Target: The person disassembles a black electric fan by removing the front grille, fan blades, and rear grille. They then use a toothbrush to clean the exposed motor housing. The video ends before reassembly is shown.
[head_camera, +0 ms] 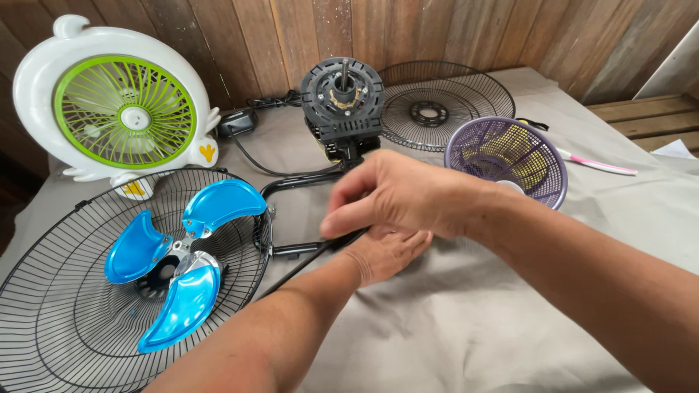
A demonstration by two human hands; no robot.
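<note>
My right hand [393,193] reaches in from the right and pinches a thin black cord [298,263] between thumb and fingers. Just beneath it lies my left hand [386,251], coming from the lower left with its fingers mostly hidden, so its grip is unclear. The cord runs along my left forearm toward the black tube stand [291,182] of a stripped fan. The black fan motor [342,98] stands upright on that stand, right behind my hands, with its shaft bare.
A three-lobed blue blade [178,262] lies in a black wire grille [73,306] at left. Another grille [444,102] leans on the wooden wall. A white-and-green small fan [109,102], purple basket [510,156], pink-white pen [597,165] and grey cloth [451,320] surround them.
</note>
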